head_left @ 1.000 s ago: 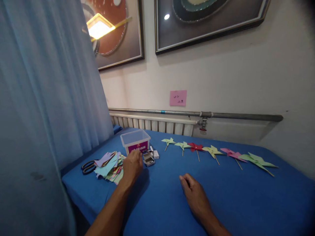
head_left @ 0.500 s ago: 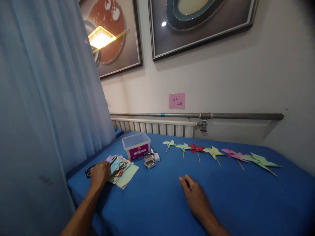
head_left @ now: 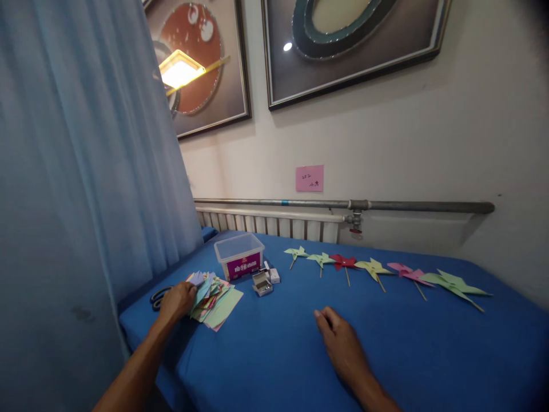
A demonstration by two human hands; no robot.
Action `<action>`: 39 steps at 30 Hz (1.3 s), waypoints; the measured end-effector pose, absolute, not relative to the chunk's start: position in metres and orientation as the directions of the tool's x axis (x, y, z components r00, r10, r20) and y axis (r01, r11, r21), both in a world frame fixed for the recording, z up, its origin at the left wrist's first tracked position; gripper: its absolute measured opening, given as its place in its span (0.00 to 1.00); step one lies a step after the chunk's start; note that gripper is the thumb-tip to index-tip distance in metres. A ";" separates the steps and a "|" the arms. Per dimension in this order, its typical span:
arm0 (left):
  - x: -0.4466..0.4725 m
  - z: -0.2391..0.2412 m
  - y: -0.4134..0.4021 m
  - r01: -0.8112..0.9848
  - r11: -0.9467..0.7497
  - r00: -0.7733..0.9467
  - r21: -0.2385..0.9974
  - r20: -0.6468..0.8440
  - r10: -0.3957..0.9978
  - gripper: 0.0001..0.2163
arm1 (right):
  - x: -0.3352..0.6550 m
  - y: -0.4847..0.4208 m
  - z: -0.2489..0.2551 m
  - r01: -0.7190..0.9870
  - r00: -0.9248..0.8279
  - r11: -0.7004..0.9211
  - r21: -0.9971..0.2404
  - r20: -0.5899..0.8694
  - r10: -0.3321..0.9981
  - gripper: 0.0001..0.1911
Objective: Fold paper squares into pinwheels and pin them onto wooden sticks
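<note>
My left hand (head_left: 178, 300) is at the left edge of a loose pile of coloured paper (head_left: 223, 306), its fingers curled in against the scraps. Whatever they grip is hidden from me. Just left of that hand show the dark handles of a pair of scissors (head_left: 158, 297); the blades are out of sight. My right hand (head_left: 341, 340) rests on the blue cover (head_left: 274, 360) with its fingers curled closed and nothing visible in them. Behind the paper stands a clear plastic box (head_left: 239, 257) with a purple label. Beside it lies a small open carton (head_left: 262, 284) with small pieces inside.
Several paper pinwheels on sticks lie in a row at the back right, among them a red one (head_left: 343, 261) and a large green one (head_left: 458, 283). A blue curtain (head_left: 86, 171) hangs at left. A metal pipe (head_left: 420, 207) runs along the wall behind.
My left hand has shifted slightly at the edge of the paper pile, with its fingers now curled more over the scraps. My right hand stays put. The view has tilted a little.
</note>
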State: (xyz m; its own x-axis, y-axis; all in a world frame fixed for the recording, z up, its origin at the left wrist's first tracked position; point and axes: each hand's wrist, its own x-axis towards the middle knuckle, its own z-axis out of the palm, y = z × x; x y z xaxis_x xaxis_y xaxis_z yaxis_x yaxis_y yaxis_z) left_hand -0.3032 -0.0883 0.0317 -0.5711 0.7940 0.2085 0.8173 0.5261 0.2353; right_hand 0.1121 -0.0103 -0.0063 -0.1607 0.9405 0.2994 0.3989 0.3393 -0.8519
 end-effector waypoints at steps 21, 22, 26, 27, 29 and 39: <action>-0.242 0.053 -0.066 0.247 -0.111 -0.808 0.963 0.267 0.525 0.18 | 0.113 -0.010 -0.008 0.390 -0.150 0.323 -0.863 0.286 0.946 0.21; -0.232 0.053 -0.063 0.144 -0.155 -0.774 0.977 0.209 0.597 0.19 | 0.112 -0.010 -0.007 0.385 -0.151 0.326 -0.864 0.289 0.945 0.21; -0.174 0.056 -0.045 -0.118 -0.168 -0.527 0.979 0.082 0.846 0.19 | 0.112 -0.014 -0.005 0.341 -0.161 0.345 -0.875 0.307 0.938 0.21; -0.158 0.057 -0.037 -0.142 -0.154 -0.457 0.978 0.073 0.887 0.18 | 0.112 -0.015 -0.005 0.325 -0.158 0.334 -0.885 0.297 0.942 0.21; -0.127 0.057 -0.019 -0.157 -0.114 -0.334 0.981 0.056 0.941 0.17 | 0.115 -0.014 -0.002 0.291 -0.138 0.300 -0.909 0.270 0.953 0.21; -0.024 0.024 0.029 0.594 -0.263 -0.234 0.760 0.477 0.847 0.10 | 0.129 -0.004 -0.007 0.207 -0.024 0.252 -0.945 0.253 0.967 0.22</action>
State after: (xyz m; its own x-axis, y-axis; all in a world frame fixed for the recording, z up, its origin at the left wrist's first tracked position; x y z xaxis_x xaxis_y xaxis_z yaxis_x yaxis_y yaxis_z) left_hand -0.0240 0.0285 0.0240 -0.2343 0.8472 0.4768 0.5942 -0.2634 0.7600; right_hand 0.1288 -0.0039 -0.0068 -0.0240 0.9673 0.2527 0.2068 0.2521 -0.9454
